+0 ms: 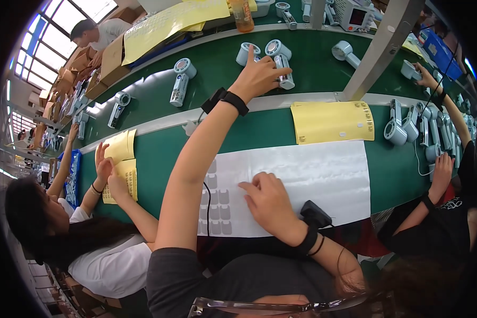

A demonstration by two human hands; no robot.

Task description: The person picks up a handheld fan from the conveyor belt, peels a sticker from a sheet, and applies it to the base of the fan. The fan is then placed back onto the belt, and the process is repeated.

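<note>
Stretched far over the green belt, my left hand (pixel 261 74) has its fingers spread across two light-blue handheld fans. One finger reaches onto the round head of the left fan (pixel 244 55), whose handle is hidden under the hand. My thumb lies across the handle of the right fan (pixel 285 79); I see no closed grip. My right hand (pixel 270 204) hovers over or rests on a white backing sheet (pixel 323 180), fingers loosely bent and apart, nothing visible in them. Grey stickers (pixel 223 212) line the sheet's left side. Black straps circle both wrists.
More fans lie on the belt, including one at left (pixel 180 85) and one at right (pixel 344 53). Yellow label sheets (pixel 334 122) lie behind the white sheet. A metal post (pixel 381 47) rises right of my left hand. Co-workers' arms work at both sides; several fans (pixel 397 127) cluster at right.
</note>
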